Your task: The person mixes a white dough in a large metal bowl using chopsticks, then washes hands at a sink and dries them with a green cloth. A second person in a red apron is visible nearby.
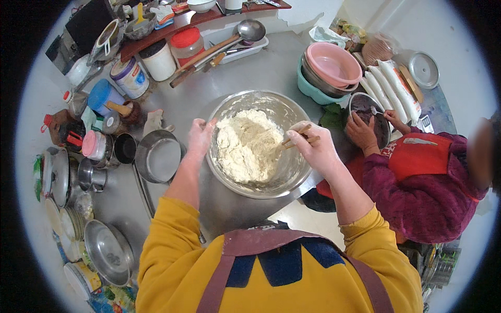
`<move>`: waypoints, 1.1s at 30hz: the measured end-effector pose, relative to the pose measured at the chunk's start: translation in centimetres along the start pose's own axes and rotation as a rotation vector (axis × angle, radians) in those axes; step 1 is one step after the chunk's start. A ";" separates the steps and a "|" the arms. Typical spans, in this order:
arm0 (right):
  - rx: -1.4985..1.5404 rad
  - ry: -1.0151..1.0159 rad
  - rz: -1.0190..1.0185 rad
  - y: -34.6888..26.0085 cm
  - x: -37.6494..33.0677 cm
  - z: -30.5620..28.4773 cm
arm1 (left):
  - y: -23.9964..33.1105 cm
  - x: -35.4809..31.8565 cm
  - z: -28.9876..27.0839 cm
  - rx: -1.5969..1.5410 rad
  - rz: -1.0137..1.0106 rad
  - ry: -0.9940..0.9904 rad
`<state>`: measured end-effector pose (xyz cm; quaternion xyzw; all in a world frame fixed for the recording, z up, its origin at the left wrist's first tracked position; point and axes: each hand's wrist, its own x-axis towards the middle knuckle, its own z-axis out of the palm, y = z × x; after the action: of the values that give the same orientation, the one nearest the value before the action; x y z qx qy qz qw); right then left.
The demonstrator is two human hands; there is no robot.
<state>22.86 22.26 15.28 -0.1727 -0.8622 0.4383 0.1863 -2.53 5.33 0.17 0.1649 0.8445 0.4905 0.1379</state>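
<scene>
A wide steel mixing bowl (pixel 292 183) stands on the metal worktop in front of me. Inside lies a pale, lumpy flour dough (pixel 245 143), with smears of it up the bowl's walls. My left hand (pixel 201 136) grips the bowl's left rim, dusted with flour. Over the right side of the bowl, my right hand (pixel 317 148) is closed around a pair of wooden chopsticks (pixel 298 142). Their tips reach toward the dough's right edge; whether they touch it is hard to tell.
At right, a person in purple sleeves (pixel 422 193) stirs a dark filling in a metal bowl (pixel 360 97) with a spoon. Stacked basins (pixel 334 60) stand behind. A saucepan (pixel 159 156), jars and tubs crowd the left; a ladle (pixel 251 31) lies at the back.
</scene>
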 end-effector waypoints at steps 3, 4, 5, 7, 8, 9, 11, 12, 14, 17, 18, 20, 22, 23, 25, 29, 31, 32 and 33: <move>-0.102 0.124 -0.093 -2.3 -0.1 -1.0 | 1.4 -2.5 -0.1 0.117 0.281 0.253; -0.104 0.191 -0.161 -2.4 -0.1 -0.6 | 1.8 -3.7 -0.1 0.185 0.380 0.331; -0.054 0.197 -0.213 -2.1 -0.3 -0.4 | 2.2 -5.0 -0.2 0.139 0.470 0.366; -0.186 0.102 -0.219 -0.3 0.0 2.1 | 2.8 -7.5 -0.2 0.052 0.515 0.227; -0.234 0.049 -0.214 0.9 -0.1 3.2 | 3.0 -8.9 -0.2 -0.009 0.532 0.181; -0.289 -0.013 -0.248 2.1 -0.5 4.2 | 3.3 -10.3 0.1 -0.176 0.429 0.005; -0.391 -0.207 -0.236 4.1 -1.4 5.4 | 4.1 -12.4 0.2 -0.439 0.172 -0.260; -0.354 -0.183 -0.332 4.9 -1.7 5.6 | 4.4 -13.3 -0.1 -0.523 0.009 -0.373; -0.346 -0.229 -0.328 5.4 -2.9 5.7 | 5.1 -15.6 -0.5 -0.656 -0.256 -0.558; -0.189 -0.235 -0.247 4.5 -4.4 5.3 | 6.4 -17.3 -0.4 -0.757 -0.478 -0.787; -0.132 -0.258 -0.201 4.0 -4.8 5.2 | 6.7 -17.6 -0.1 -0.837 -0.517 -0.840; -0.290 -0.385 -0.108 3.2 -5.4 4.9 | 6.9 -17.8 0.7 -0.996 -0.595 -0.948; -0.373 -0.416 -0.116 2.7 -5.8 4.8 | 6.5 -17.6 1.9 -1.035 -0.607 -1.002; -0.381 -0.385 -0.165 2.6 -6.0 4.8 | 6.2 -17.3 2.5 -1.035 -0.633 -1.011; -0.373 -0.347 -0.217 2.6 -6.4 4.9 | 5.3 -16.7 3.4 -1.054 -0.644 -1.046; -0.333 -0.339 -0.222 2.9 -6.9 5.1 | 4.2 -16.2 4.8 -1.064 -0.716 -0.977; -0.339 -0.348 -0.235 2.8 -6.9 4.7 | 4.1 -16.0 5.0 -1.043 -0.746 -0.933; -0.347 -0.357 -0.244 2.8 -6.8 4.3 | 4.2 -15.9 4.7 -1.040 -0.732 -0.951; -0.347 -0.378 -0.287 2.8 -6.7 3.8 | 4.3 -15.7 4.4 -1.081 -0.696 -1.014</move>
<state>27.26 18.14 9.81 0.0064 -0.9593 0.2778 0.0502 14.07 4.25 2.90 0.0060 0.3291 0.6249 0.7079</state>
